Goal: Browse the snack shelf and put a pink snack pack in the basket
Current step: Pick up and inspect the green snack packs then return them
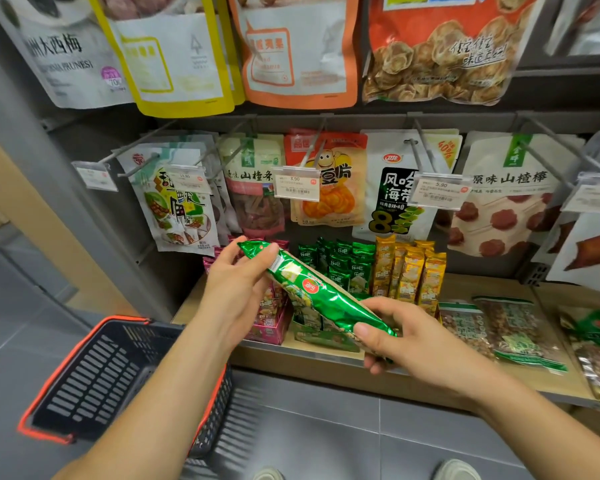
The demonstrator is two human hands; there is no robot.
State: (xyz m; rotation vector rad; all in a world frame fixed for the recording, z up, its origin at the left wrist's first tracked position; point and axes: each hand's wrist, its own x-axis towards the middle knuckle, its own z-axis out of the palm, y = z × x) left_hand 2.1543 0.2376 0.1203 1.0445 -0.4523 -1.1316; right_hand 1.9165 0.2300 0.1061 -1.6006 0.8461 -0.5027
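Observation:
A long green snack pack (pixel 312 289) is held slantwise in front of the wooden shelf (pixel 471 289). My left hand (pixel 238 289) pinches its upper end and my right hand (pixel 400 336) grips its lower end. Behind my left hand stands a pink display box (pixel 269 322) with pink snack packs (pixel 210 261), mostly hidden. The black basket with an orange rim (pixel 94 372) hangs at my left forearm, low on the left, and looks empty.
Green packs (pixel 340 268) and yellow packs (pixel 409 275) stand upright on the shelf. Flat nut bags (pixel 513 327) lie to the right. Snack bags hang on hooks (pixel 426 154) with price tags (pixel 297 183) above. Grey floor tiles lie below.

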